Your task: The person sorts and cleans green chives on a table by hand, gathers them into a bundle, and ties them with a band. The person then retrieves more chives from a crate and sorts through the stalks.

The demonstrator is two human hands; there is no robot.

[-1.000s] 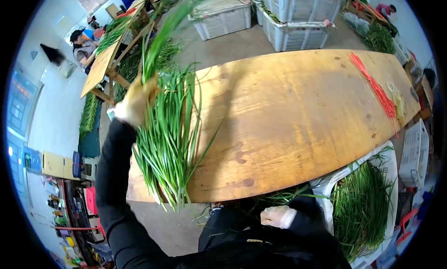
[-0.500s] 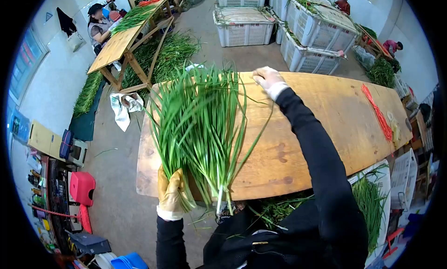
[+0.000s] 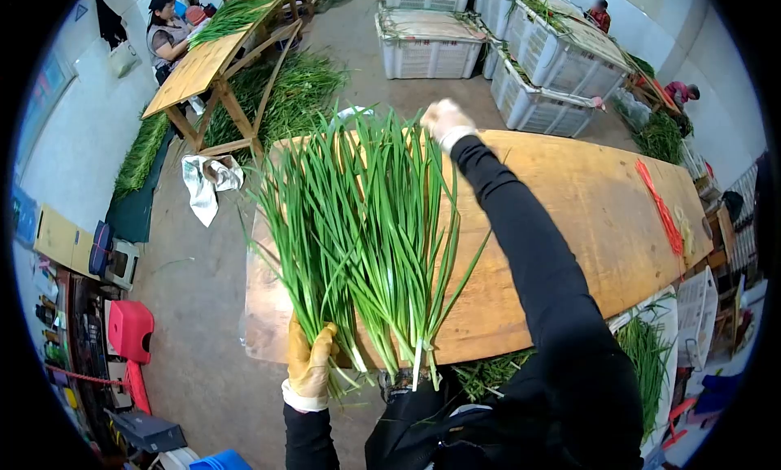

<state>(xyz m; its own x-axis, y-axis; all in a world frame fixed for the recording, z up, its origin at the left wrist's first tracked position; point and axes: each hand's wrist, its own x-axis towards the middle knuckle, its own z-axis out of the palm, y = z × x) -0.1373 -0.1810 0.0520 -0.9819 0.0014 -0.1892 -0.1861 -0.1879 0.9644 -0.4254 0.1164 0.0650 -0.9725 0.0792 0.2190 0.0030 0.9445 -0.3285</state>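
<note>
A wide spread of garlic chives (image 3: 370,234) lies on the wooden table (image 3: 537,226), pale stem ends over the near edge and green tips toward the far edge. My left hand (image 3: 310,359), in a yellowish glove, is closed around the stems at the left side of the spread. At the far edge, by the leaf tips, my right hand (image 3: 448,120) is gloved and slightly blurred. Its fingers look curled in; whatever they may hold cannot be made out.
Red ties (image 3: 659,206) lie at the table's right end. More greens (image 3: 643,360) sit in a white container at lower right. Stacked white crates (image 3: 431,47) stand beyond the table. A person (image 3: 167,35) works at another wooden table (image 3: 191,76) at upper left.
My right hand has moved left along the far edge, toward the leaf tips. The chives now lie straighter and more spread out. My left hand still grips the stems; the view has shifted slightly.
</note>
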